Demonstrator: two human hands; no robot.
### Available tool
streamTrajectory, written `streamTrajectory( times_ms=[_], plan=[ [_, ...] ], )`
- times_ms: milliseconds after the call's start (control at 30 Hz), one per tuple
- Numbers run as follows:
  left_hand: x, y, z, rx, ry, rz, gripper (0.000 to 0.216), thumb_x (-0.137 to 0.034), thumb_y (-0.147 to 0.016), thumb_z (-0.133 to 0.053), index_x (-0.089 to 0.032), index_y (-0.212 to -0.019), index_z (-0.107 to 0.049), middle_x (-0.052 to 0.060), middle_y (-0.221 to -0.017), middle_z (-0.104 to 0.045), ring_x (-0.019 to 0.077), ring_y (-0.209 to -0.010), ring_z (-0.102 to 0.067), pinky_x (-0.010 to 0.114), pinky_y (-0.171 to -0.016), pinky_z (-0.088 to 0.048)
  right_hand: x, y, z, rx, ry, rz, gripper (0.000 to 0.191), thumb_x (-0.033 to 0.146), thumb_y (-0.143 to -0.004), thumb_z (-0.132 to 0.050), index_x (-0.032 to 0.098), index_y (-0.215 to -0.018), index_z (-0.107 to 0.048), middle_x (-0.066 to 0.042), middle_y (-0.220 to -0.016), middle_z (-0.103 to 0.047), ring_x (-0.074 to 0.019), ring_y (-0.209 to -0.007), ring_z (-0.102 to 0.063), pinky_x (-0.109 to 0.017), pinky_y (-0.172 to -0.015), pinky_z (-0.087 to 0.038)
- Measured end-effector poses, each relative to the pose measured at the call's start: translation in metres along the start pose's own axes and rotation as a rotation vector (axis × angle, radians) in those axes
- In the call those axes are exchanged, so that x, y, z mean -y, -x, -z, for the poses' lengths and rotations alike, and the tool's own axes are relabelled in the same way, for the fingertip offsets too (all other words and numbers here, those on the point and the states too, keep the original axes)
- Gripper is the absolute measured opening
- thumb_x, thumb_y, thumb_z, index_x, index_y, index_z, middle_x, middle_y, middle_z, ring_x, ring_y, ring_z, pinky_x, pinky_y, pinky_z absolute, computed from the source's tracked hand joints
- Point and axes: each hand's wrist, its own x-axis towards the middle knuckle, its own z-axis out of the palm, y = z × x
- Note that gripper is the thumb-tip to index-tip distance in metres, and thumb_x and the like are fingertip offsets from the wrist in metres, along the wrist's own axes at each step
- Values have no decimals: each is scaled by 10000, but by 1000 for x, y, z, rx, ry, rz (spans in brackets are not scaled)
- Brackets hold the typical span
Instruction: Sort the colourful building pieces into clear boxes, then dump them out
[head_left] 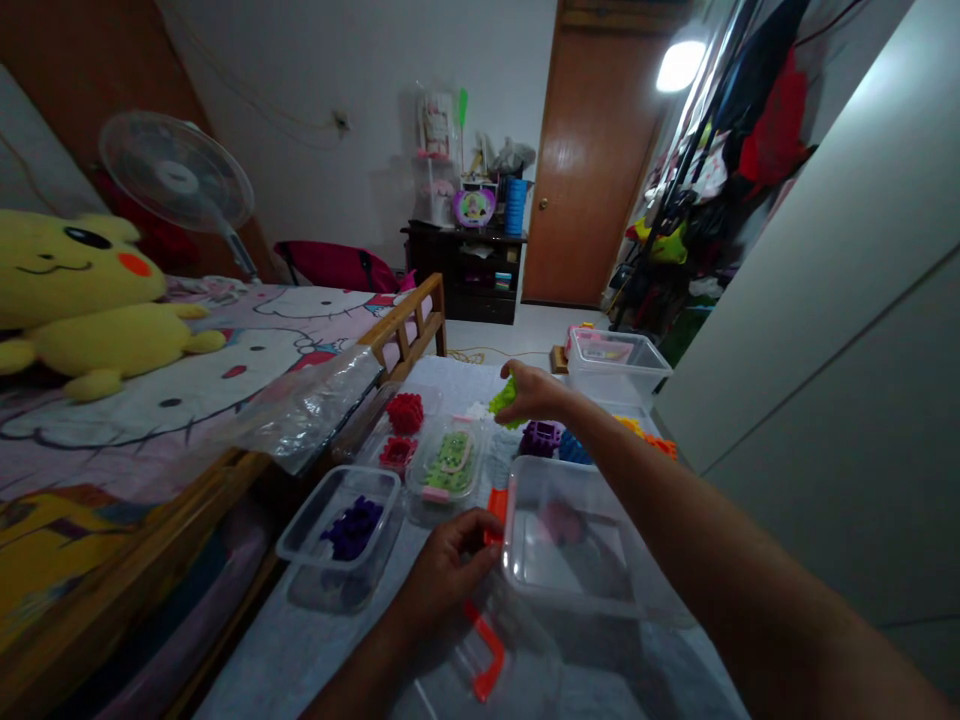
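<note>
My right hand [534, 388] reaches out over the table and is closed on a lime green interlocking block piece [503, 400]. Beneath that arm stands a large clear plastic box [577, 590], with a blurred pinkish shape showing in it. My left hand [454, 560] is at the box's near left side, its fingers curled on an orange handle [496, 503]. Below it lies a clear lid with another orange handle [491, 660]. Beyond the box are a purple block cube [541, 437] and blue blocks [574, 448], partly hidden by my right forearm.
Left of my hands are a clear tub of dark purple blocks [354, 527], a lidded container of green pieces [450, 462] and red block cubes [405, 413]. Orange blocks [660, 446] and another clear bin [619, 355] stand right. A wooden bed rail [409, 325] borders the table.
</note>
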Motion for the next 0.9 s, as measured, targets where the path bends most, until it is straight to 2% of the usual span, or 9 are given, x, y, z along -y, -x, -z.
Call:
streamTrajectory(
  times_ms=[100,200,300,400,533,667,800,900],
  plan=[
    [2,0,2,-8,-41,-27,192,-339,-790,-687,-171,-875,-649,22,-817,-628,161,-784,-581,252,-712,-439,0,35,21,-1,-145,94,712,391,-616,-780,185,-1218,-461,-44,-973,-664,-185,-817,-630,-247,-659,-458],
    [2,0,1,-7,-37,-20,199,-333,-791,-687,-170,-898,-649,27,-846,-642,166,-811,-591,259,-743,-447,-1,76,29,93,-230,135,718,376,-599,-781,194,-1217,-466,-20,-919,-651,-183,-778,-620,-260,-646,-458],
    [-1,1,-1,-19,0,-1,200,-315,-767,-707,-170,-889,-647,24,-844,-646,169,-815,-596,262,-748,-453,-3,110,27,101,-223,133,725,389,-587,-792,214,-1216,-478,-41,-1022,-640,-212,-887,-614,-289,-734,-467],
    [-5,3,-3,-14,29,7,203,-303,-755,-718,-169,-888,-644,22,-835,-649,172,-810,-602,263,-739,-456,-5,131,18,142,-197,103,732,404,-585,-796,230,-1225,-487,-60,-1083,-621,-236,-953,-603,-309,-783,-462],
    [-10,4,-6,5,68,6,214,-308,-783,-695,-167,-934,-642,46,-895,-670,193,-855,-623,291,-774,-470,-3,142,-3,252,-124,90,775,424,-572,-800,247,-1255,-479,-61,-1035,-631,-249,-910,-619,-306,-722,-455],
    [-8,4,-5,-17,103,-16,332,-304,-765,-710,-198,-1065,-612,41,-954,-670,199,-914,-628,308,-818,-475,-1,138,-33,344,-35,159,695,402,-580,-787,211,-1188,-511,-66,-972,-666,-250,-853,-640,-284,-652,-438],
    [-5,4,-3,-29,118,9,414,-286,-786,-669,-224,-1172,-533,15,-866,-656,171,-832,-634,285,-754,-470,2,130,-61,357,81,176,638,359,-588,-768,179,-1150,-525,-120,-1014,-690,-288,-882,-663,-298,-655,-450],
    [-5,5,-1,-32,91,-8,436,-228,-778,-625,-220,-1193,-491,-6,-815,-638,147,-769,-618,262,-714,-452,5,127,-75,330,117,164,652,318,-606,-737,156,-1197,-513,-154,-1059,-693,-311,-913,-673,-317,-684,-476]
  ],
)
